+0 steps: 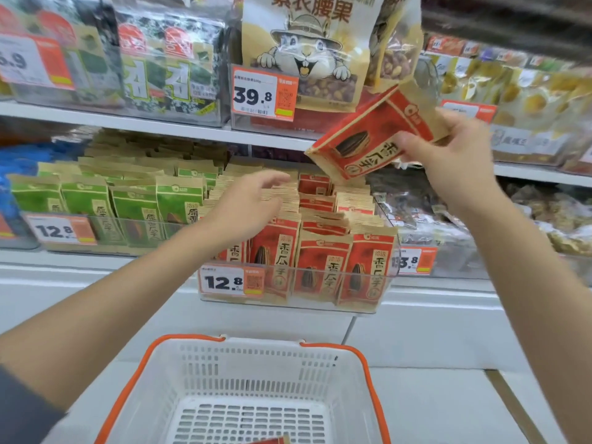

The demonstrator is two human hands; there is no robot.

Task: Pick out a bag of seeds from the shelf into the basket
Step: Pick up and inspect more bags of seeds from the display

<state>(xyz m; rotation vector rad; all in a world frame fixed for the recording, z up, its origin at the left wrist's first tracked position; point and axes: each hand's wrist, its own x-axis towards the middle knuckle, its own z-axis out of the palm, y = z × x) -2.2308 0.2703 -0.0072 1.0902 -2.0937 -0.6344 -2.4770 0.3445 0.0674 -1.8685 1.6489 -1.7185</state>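
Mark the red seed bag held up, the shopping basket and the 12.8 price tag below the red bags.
held red seed bag (368,144), head view, on its red front panel.
shopping basket (256,363), head view, on its white back wall.
12.8 price tag (224,282), head view, on the printed digits.

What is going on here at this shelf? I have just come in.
A person is shopping with bare hands. The right grip holds a red bag of seeds, lifted and tilted above the clear bin. The left grip, fingers straight, reaches over the other red bags that stand in that bin. The white basket with orange handles sits below, and the held bag is not yet in it. A red corner shows at the basket's bottom edge; what it is cannot be told.
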